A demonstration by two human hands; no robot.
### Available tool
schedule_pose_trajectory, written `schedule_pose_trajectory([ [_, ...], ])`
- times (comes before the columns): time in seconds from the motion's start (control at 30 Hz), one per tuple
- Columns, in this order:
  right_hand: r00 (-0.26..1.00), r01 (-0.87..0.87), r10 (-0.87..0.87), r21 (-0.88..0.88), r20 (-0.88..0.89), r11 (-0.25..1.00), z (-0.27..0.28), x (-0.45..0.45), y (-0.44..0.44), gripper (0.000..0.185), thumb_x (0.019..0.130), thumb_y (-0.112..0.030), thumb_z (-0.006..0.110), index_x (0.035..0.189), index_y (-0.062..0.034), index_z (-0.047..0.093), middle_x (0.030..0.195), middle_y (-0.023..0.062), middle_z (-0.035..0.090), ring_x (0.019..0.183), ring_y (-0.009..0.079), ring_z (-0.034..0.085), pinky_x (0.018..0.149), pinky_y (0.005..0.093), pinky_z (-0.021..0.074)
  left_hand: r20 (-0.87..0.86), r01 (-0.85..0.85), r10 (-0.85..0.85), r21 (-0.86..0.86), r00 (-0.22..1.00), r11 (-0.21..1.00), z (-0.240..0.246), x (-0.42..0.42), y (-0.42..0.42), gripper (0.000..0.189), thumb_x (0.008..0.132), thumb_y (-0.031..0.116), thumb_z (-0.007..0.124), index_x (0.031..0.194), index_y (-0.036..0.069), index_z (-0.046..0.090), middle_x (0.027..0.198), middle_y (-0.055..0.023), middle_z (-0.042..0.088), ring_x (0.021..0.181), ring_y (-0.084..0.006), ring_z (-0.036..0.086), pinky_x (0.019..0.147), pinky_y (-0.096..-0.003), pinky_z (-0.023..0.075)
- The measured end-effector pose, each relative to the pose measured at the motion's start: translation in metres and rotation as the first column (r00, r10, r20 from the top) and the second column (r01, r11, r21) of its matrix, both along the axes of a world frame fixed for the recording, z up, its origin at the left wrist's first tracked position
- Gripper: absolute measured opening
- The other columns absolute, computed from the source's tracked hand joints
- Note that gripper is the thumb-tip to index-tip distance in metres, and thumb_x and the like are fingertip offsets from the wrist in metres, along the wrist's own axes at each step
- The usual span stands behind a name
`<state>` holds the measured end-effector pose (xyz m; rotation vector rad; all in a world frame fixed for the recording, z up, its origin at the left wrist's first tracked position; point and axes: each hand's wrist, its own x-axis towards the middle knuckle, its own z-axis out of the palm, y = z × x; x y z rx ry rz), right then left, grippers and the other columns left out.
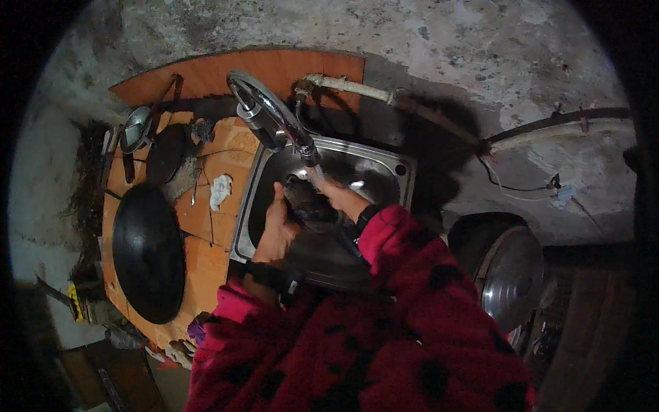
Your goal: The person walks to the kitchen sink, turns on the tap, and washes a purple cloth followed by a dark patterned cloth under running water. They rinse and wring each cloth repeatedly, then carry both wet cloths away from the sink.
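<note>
A stainless steel sink [241, 234] lies before me, with a curved chrome faucet [280, 110] over it. Water runs from the spout beside my right hand [344, 196]. Between my hands is a dark, rounded object [313, 210]; the dim light does not settle what it is. My left hand [278, 226] holds its left side, thumb raised and fingers partly hidden. On the opposite side my right hand grips it near the stream. Both wrists wear dark bands, below red sleeves with black spots.
Left of the sink, an orange-tan counter [201, 257] bears a large black wok or lid [149, 252], a dark round piece [167, 153], a metal pan or ladle [136, 129] and crumpled white tissue or cloth [221, 191]. Pipes [355, 87] cross the wall. A metal lid [512, 278] stands right.
</note>
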<state>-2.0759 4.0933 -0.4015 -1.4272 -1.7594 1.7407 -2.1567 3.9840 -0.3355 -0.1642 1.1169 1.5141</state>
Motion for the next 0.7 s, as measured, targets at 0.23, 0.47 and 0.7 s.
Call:
schedule_pose_trajectory([
  [0.23,0.95,0.297,-0.298,-0.021,-0.095,0.955,0.046,-0.014,0.013,0.031,0.083,-0.029,0.053,0.1,-0.0043,0.061,0.101,0.0121,0.062,0.095,0.0226,0.056,0.084,0.0338,0.0399,-0.676,0.379,-0.212,0.108,0.706,0.919,0.003,0.001,0.018,0.031,0.077,0.015,0.059,0.103,-0.001,0.056,0.096,-0.0099,0.06,0.09,-0.0195,0.055,0.08,-0.0345,0.0441],
  [0.47,0.86,0.352,-0.417,-0.25,-0.293,0.902,0.066,0.098,0.013,0.035,0.089,-0.031,0.041,0.105,-0.0044,0.058,0.111,0.0081,0.059,0.107,0.0229,0.053,0.092,0.0344,0.0387,-0.924,0.393,-0.367,-0.301,0.104,0.869,0.001,0.006,0.076,0.036,0.07,0.015,0.064,0.098,-0.006,0.056,0.087,-0.0163,0.063,0.077,-0.0265,0.059,0.071,-0.0344,0.0455],
  [0.7,0.878,0.265,-0.35,-0.277,-0.327,0.924,0.066,0.095,0.0,0.049,0.088,-0.044,0.043,0.105,-0.0019,0.058,0.111,0.01,0.06,0.102,0.0277,0.055,0.089,0.0369,0.0404,-0.758,0.663,-0.413,0.035,0.505,0.747,0.033,0.002,0.057,0.036,0.078,0.02,0.058,0.104,-0.004,0.054,0.095,-0.016,0.061,0.084,-0.0289,0.059,0.074,-0.0357,0.0466],
])
